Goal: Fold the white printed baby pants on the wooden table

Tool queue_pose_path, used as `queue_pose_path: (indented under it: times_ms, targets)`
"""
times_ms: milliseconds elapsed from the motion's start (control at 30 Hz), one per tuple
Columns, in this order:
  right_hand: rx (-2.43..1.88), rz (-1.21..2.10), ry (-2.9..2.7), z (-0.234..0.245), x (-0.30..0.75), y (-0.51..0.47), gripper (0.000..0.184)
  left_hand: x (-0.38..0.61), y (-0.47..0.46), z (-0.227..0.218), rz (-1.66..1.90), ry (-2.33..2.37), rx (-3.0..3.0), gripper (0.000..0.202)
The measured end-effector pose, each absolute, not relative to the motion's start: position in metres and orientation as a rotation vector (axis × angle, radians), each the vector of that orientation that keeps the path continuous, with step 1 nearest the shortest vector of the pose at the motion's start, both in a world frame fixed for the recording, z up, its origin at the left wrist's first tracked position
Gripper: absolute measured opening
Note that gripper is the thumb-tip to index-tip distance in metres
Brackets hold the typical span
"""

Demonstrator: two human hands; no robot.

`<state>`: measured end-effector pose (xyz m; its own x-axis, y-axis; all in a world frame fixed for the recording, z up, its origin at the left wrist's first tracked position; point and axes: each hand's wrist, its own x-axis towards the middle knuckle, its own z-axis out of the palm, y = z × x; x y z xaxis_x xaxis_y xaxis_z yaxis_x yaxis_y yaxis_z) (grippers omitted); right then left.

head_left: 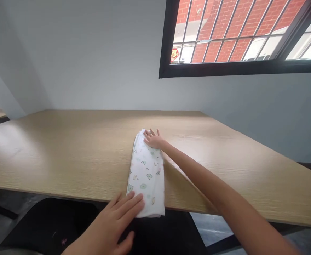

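Observation:
A white cloth garment (147,170) with small green and orange animal prints lies folded into a long strip on the table. Its near end hangs a little past the table's front edge. My left hand (120,216) rests its outstretched fingertips on the lower left of the garment, with the thumb apart below. At the far end, my right hand (154,139) lies with spread fingers on the garment's upper right corner. Neither hand grips the fabric. Whether the piece is trousers or something else is not clear from the fold.
The pale wooden table (73,152) reaches back to a grey-white wall (99,53). A barred window (232,35) with a dark frame is at the upper right. Below the front edge are a black seat (54,219) and dark table legs.

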<state>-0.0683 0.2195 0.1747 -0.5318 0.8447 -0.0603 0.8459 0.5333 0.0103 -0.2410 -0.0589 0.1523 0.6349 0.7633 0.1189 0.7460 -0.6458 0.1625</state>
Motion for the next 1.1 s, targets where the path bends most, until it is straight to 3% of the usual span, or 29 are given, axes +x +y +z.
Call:
queue_pose_path:
  times_ms: [133,233,300,333,400,500,600,700,833,900,1000,1100]
  targets:
    - [1.164,-0.157,2.802,0.179,-0.043,0.141,0.056,-0.269,-0.040,0.140,0.411,1.306,2.881,0.062]
    - [0.758,-0.221,2.998,0.170,-0.017,0.069,0.080,-0.265,-0.016,0.130,0.638,1.248,2.961,0.048]
    - [0.707,-0.053,3.127,0.161,-0.009,0.037,0.091,-0.253,-0.006,0.130,0.791,1.173,2.972,0.038]
    - [0.716,0.063,3.173,0.157,-0.008,0.027,0.084,-0.246,-0.004,0.132,0.846,1.124,2.956,0.031]
    - [0.734,0.245,3.213,0.152,-0.011,0.013,0.050,-0.236,-0.006,0.139,0.905,1.014,2.888,0.017]
    - [0.683,0.142,3.297,0.155,-0.018,-0.005,0.008,-0.232,-0.027,0.154,0.924,0.911,2.758,0.010]
    - [0.705,-0.282,3.467,0.171,-0.017,-0.024,0.006,-0.238,-0.052,0.174,0.893,0.888,2.697,0.012]
    - [1.016,-0.690,3.440,0.196,-0.015,-0.012,0.010,-0.242,-0.044,0.200,0.937,1.114,2.662,0.010]
    - [1.360,-0.861,3.267,0.224,-0.022,0.070,0.010,-0.235,0.040,0.225,0.815,1.505,2.571,0.022]
    - [1.601,-0.794,3.125,0.226,-0.027,0.112,0.017,-0.230,0.091,0.224,0.710,1.573,2.530,0.025]
    - [1.946,-0.290,2.948,0.210,-0.034,0.144,0.037,-0.221,0.133,0.204,0.722,1.656,2.532,0.034]
    - [1.798,0.185,2.994,0.184,-0.040,0.147,0.047,-0.214,0.119,0.177,0.661,1.605,2.638,0.042]
